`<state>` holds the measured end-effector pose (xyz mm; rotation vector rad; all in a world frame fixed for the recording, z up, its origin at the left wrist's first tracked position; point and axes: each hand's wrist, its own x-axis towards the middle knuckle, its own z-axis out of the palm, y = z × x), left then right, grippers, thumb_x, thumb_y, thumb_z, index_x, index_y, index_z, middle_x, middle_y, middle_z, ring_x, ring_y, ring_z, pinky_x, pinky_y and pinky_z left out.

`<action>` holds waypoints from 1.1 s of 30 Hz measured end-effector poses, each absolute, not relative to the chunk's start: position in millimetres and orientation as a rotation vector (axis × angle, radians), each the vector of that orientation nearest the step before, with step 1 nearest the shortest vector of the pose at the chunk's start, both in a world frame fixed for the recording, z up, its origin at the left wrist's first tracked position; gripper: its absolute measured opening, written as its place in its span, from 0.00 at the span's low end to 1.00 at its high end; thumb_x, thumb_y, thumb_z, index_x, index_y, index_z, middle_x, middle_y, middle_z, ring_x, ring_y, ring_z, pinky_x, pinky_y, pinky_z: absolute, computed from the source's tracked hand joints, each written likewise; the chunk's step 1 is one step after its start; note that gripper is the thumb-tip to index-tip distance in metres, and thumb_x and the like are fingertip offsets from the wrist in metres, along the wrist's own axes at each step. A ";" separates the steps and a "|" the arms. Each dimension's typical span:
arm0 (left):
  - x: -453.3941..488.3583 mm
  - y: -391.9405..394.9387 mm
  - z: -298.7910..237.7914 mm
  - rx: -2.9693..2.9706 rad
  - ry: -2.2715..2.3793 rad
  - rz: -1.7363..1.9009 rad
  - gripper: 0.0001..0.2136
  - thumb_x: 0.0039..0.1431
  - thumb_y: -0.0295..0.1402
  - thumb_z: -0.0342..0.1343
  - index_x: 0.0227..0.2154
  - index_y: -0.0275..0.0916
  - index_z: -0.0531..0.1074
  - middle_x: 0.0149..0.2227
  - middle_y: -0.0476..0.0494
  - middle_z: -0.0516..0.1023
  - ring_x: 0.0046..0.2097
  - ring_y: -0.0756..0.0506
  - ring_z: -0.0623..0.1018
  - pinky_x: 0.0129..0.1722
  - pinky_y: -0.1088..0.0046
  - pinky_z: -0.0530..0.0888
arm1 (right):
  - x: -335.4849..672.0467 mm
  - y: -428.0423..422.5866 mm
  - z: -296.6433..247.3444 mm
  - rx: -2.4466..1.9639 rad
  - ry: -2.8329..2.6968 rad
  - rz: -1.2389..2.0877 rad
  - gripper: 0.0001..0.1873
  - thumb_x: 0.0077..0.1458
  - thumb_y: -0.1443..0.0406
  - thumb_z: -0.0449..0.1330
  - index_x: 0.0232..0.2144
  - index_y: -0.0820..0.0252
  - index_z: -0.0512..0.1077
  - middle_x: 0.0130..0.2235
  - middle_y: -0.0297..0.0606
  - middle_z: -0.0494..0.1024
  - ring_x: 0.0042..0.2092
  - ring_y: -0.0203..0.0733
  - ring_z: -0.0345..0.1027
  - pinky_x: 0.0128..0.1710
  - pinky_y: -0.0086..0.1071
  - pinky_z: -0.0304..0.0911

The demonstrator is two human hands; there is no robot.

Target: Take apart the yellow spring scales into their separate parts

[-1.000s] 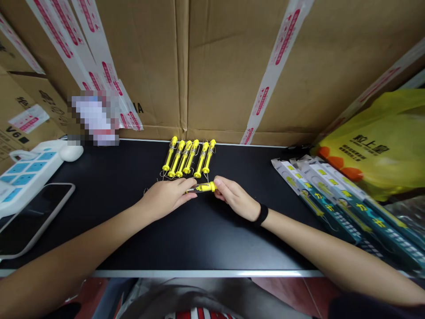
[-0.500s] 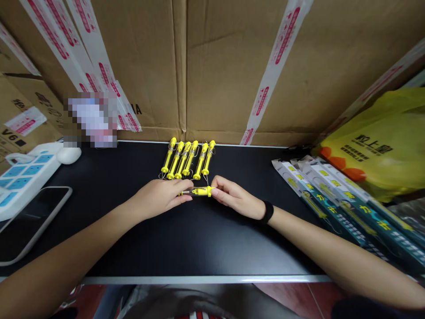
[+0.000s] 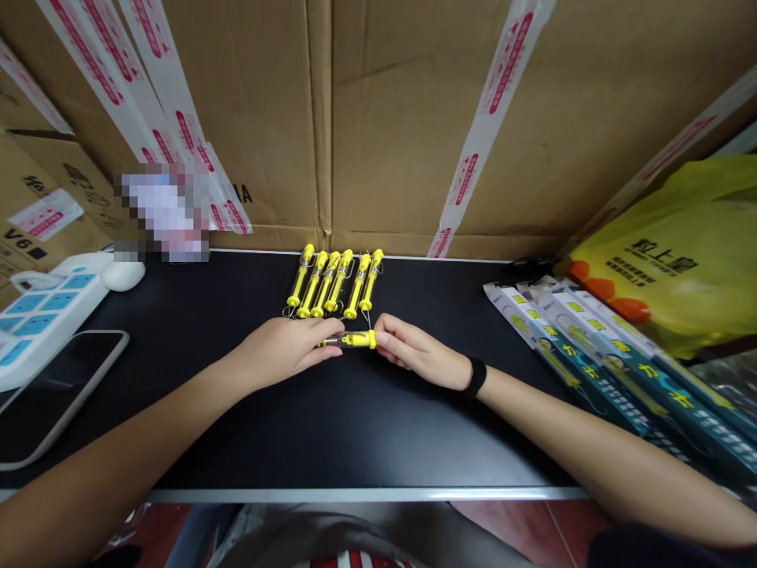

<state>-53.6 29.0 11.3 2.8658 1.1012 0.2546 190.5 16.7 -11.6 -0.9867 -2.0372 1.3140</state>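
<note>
Head view: at the far left we see a brown box point(image 3: 56, 177) marked V6, and in front of it a white power strip point(image 3: 44, 315) with blue sockets. A white rounded plug point(image 3: 123, 276) sits at the strip's far end, and a phone point(image 3: 62, 394) with a dark screen lies nearer to us. Behind the plug, a blurred patch point(image 3: 162, 213) hides something we cannot make out.

Next comes our left hand point(image 3: 289, 353), its thumb and fingers closed narrowly around the left end of a yellow spring scale point(image 3: 358, 340). The scale lies crosswise between our two hands, near the middle of the black surface point(image 3: 378, 430); we cannot tell whether it touches the surface. Just beyond it is a row of six more scales point(image 3: 339, 284), four close together and two a little to the right, their wire hooks pointing our way.

Our right hand point(image 3: 423, 353) pinches the yellow cap at the held scale's right end, a black band point(image 3: 476, 378) around the wrist. Farther right, well apart, flat packs point(image 3: 603, 351) overlap at a slant, with a yellow bag point(image 3: 686, 237) behind them. Taped cardboard point(image 3: 408, 118) stands along the back.
</note>
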 end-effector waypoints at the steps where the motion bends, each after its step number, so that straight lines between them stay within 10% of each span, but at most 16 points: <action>1: -54.0 29.1 11.7 2.845 1.097 0.251 0.12 0.63 0.43 0.43 0.43 0.44 0.65 0.39 0.50 0.77 0.36 0.47 0.78 0.31 0.76 0.67 | 190.8 17.1 -12.1 -0.978 -2.040 1.317 0.15 0.62 0.54 0.45 0.31 0.59 0.57 0.27 0.28 0.59 0.26 0.29 0.51 0.23 0.23 0.51; 33: -53.8 30.3 8.9 2.931 1.131 0.322 0.13 0.64 0.43 0.43 0.45 0.43 0.64 0.42 0.50 0.77 0.39 0.47 0.78 0.34 0.75 0.70 | 189.5 18.1 -8.7 -1.018 -1.895 1.444 0.18 0.60 0.50 0.45 0.30 0.59 0.57 0.24 0.27 0.60 0.22 0.27 0.53 0.19 0.20 0.52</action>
